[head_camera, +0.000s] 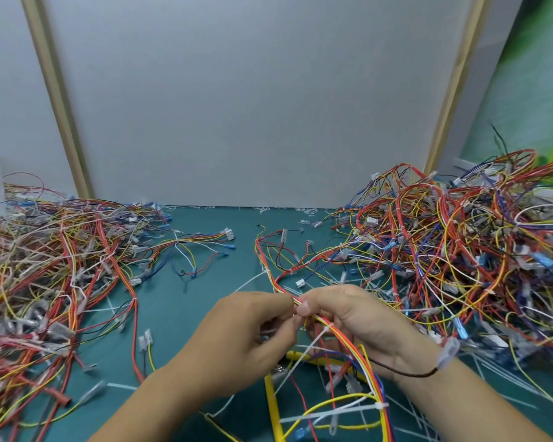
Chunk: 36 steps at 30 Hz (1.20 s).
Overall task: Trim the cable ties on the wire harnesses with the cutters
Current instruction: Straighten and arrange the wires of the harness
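In the middle of the green mat (pixel 205 314), both hands hold one wire harness (pixel 351 346) of red, yellow, orange and white wires. My left hand (pixel 237 339) pinches it with curled fingers. Right beside it, my right hand (pixel 364 323) pinches the same bundle under its thumb. A white cable tie (pixel 326 328) wraps the harness just below my right thumb, its long tail slanting down to the left. A second white tie (pixel 380 405) sits lower on the bundle. The yellow-handled cutters (pixel 273 406) lie under my hands, partly hidden.
A large heap of tangled harnesses (pixel 460 250) fills the right side. A flatter heap (pixel 45 266) covers the left. One loose harness (pixel 198 244) lies at the middle back. Cut white tie tails (pixel 492 371) litter the mat. A grey panel (pixel 253 106) closes off the back.
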{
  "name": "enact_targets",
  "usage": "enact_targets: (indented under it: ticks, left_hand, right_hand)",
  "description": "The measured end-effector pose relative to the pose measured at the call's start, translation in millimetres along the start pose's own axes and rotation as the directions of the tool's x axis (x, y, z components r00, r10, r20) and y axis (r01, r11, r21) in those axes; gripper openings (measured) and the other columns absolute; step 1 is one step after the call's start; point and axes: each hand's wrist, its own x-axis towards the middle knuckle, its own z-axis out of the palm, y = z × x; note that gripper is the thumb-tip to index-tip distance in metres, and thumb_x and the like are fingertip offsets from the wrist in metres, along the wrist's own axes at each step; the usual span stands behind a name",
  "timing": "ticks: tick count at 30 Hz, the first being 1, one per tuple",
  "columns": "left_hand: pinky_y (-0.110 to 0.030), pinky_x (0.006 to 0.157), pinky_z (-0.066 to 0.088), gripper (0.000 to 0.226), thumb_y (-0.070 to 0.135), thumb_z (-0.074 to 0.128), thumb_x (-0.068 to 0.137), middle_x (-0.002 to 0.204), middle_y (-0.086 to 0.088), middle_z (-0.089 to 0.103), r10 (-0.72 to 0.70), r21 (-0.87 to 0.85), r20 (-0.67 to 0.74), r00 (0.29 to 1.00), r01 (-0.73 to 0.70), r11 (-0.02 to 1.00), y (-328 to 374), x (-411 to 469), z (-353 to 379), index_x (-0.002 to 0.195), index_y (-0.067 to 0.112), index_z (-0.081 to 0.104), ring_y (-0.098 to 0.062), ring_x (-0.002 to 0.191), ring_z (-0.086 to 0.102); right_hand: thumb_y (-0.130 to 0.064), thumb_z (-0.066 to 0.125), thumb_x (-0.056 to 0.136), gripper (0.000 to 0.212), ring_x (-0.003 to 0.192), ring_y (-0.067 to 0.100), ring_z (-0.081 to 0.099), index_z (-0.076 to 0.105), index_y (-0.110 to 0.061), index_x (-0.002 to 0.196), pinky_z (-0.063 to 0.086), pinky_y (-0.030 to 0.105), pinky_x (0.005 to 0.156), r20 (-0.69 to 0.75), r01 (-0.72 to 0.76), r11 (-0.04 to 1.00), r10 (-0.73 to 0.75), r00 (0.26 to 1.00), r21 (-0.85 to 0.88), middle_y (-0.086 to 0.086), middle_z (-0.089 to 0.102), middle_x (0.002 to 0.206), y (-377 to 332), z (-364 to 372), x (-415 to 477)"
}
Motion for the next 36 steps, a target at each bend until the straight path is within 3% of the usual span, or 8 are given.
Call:
enact_targets:
  ticks: [14,22,24,26,28,31,33,36]
  left_hand:
    - [-0.025,0.049,0.021,0.039,0.035,0.048,0.093,0.057,0.0,0.028,-0.002,-0.12,0.057,0.998,0.009,0.993,3.0,-0.4,-4.4,0.063,0.015,0.034,-0.012,0.053,0.023]
    - [-0.022,0.049,0.022,0.043,0.035,0.052,0.097,0.056,0.005,0.026,-0.008,-0.188,0.06,0.998,0.02,0.982,1.2,0.3,-5.0,0.062,0.017,0.034,-0.01,0.053,0.024]
    - [-0.027,0.05,0.027,0.047,0.051,0.048,0.097,0.057,0.002,0.031,-0.036,-0.217,0.014,0.999,0.038,0.975,-2.3,1.6,-8.3,0.065,0.018,0.039,-0.009,0.054,0.029]
    - [-0.03,0.057,0.035,0.045,0.057,0.045,0.095,0.061,0.004,0.041,-0.127,-0.165,-0.174,0.977,0.098,0.981,-12.1,5.0,-11.4,0.07,0.02,0.046,-0.01,0.059,0.04]
    - [-0.027,0.069,0.041,0.022,0.042,0.052,0.097,0.08,0.011,0.055,-0.235,-0.055,-0.365,0.901,0.231,0.971,-27.8,8.2,-13.4,0.085,0.023,0.056,-0.01,0.078,0.051]
    - [-0.033,0.091,0.043,0.016,0.026,0.059,0.096,0.113,0.01,0.061,-0.386,0.05,-0.318,0.866,0.422,0.905,-41.7,9.1,-11.0,0.112,0.022,0.06,-0.013,0.108,0.054]
    - [-0.033,0.09,0.045,0.013,0.028,0.06,0.096,0.107,0.013,0.066,-0.391,0.053,-0.29,0.873,0.423,0.905,-43.8,8.1,-7.4,0.107,0.025,0.063,-0.01,0.105,0.058]
    - [-0.029,0.068,0.042,0.007,0.027,0.063,0.094,0.079,0.013,0.068,-0.382,0.01,-0.319,0.867,0.406,0.914,-41.5,8.6,-6.1,0.088,0.027,0.065,-0.009,0.081,0.062]
  right_hand:
    - [0.002,0.06,0.082,0.027,0.048,0.013,0.045,0.063,0.019,0.103,0.047,0.019,0.041,-0.07,0.028,0.999,-0.025,0.997,0.044,0.015,0.054,0.067,7.6,-0.9,7.1]
    - [0.003,0.061,0.082,0.013,0.054,0.016,0.046,0.069,0.006,0.091,0.053,0.025,0.05,-0.077,0.048,0.997,-0.043,0.996,0.066,0.021,0.05,0.077,4.0,0.5,5.4]
    - [0.001,0.065,0.079,0.016,0.055,0.015,0.044,0.069,0.009,0.092,0.051,0.026,0.053,-0.046,0.05,0.997,-0.047,0.998,0.066,0.018,0.05,0.075,2.6,-1.9,3.7]
    - [0.002,0.069,0.075,0.012,0.052,0.013,0.047,0.071,0.007,0.086,0.055,0.026,0.052,-0.025,0.051,0.994,-0.049,0.998,0.097,0.013,0.053,0.07,1.0,-4.7,1.7]
    - [-0.003,0.07,0.067,0.014,0.052,0.015,0.044,0.072,0.001,0.08,0.058,0.027,0.052,0.003,0.05,0.993,-0.051,0.999,0.107,0.012,0.052,0.068,-0.6,-4.7,-0.9]
    - [-0.005,0.069,0.063,0.013,0.05,0.016,0.044,0.075,-0.005,0.074,0.057,0.028,0.05,0.059,0.045,0.994,-0.051,0.997,0.104,0.012,0.052,0.067,-2.8,-1.2,-4.1]
    - [-0.004,0.068,0.064,0.011,0.045,0.014,0.051,0.076,-0.009,0.069,0.057,0.029,0.048,0.102,0.047,0.993,-0.058,0.993,0.105,0.011,0.055,0.065,-3.6,0.7,-6.1]
    - [-0.004,0.074,0.06,0.013,0.05,0.016,0.055,0.077,-0.011,0.07,0.058,0.031,0.048,0.135,0.046,0.994,-0.059,0.989,0.096,0.013,0.058,0.071,-2.5,-0.2,-7.1]
